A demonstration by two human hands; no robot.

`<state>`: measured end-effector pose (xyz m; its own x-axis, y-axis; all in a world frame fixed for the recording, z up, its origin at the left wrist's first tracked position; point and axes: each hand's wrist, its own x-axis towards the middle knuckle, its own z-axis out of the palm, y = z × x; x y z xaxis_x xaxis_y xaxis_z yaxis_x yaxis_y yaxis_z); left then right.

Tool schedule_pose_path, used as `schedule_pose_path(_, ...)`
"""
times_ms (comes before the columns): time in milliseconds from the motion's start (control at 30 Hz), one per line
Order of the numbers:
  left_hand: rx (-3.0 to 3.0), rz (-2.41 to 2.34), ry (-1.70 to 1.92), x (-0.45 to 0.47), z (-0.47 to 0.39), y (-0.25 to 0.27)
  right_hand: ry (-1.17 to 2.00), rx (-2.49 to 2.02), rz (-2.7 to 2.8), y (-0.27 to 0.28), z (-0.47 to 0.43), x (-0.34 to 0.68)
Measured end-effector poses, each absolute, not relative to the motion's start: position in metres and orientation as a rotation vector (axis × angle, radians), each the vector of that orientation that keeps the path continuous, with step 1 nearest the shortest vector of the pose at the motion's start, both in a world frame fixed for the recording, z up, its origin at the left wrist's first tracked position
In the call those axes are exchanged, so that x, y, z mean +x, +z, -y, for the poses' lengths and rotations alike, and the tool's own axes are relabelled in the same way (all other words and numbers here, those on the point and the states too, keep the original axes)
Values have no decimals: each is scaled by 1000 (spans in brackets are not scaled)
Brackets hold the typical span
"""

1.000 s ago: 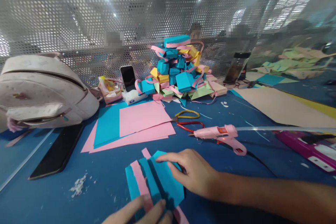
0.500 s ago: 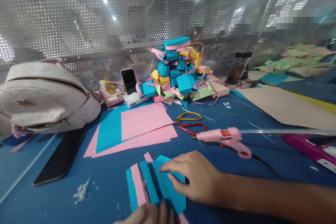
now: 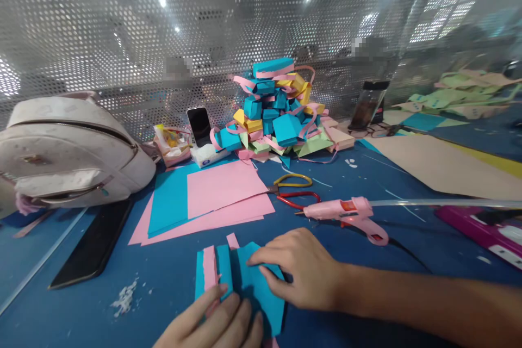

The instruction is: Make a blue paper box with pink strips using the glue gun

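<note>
A folded blue paper piece (image 3: 253, 283) with a pink strip (image 3: 209, 267) along it lies on the blue table near the front edge. My right hand (image 3: 299, 269) presses flat on the blue paper's right part, fingers pointing left. At the bottom edge my left hand (image 3: 214, 326) rests its fingertips on the paper's near left part and the pink strip. Neither hand lifts the paper; both press it down.
A pink glue gun (image 3: 346, 212) and scissors (image 3: 294, 190) lie just beyond my right hand. Flat pink and blue sheets (image 3: 204, 198) sit in the middle, a pile of paper boxes (image 3: 277, 111) behind. A white bag (image 3: 69, 149) and black phone (image 3: 92, 244) are left.
My left hand has come further up onto the paper, its fingers now over the pink strip. My right hand stays pressed on the blue paper, shifted slightly.
</note>
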<state>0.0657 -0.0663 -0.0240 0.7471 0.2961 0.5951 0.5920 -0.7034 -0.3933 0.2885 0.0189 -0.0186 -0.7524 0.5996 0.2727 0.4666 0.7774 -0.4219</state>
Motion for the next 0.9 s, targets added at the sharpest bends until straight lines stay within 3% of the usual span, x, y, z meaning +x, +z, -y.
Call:
schedule_pose_path(400,-2694,1688,-676,34,74,-20,73,-1147,2836,6,-19,282)
schedule_pose_path(900,-2713,1601,-921,25,65,-25,723,-955,2623,5,-61,236)
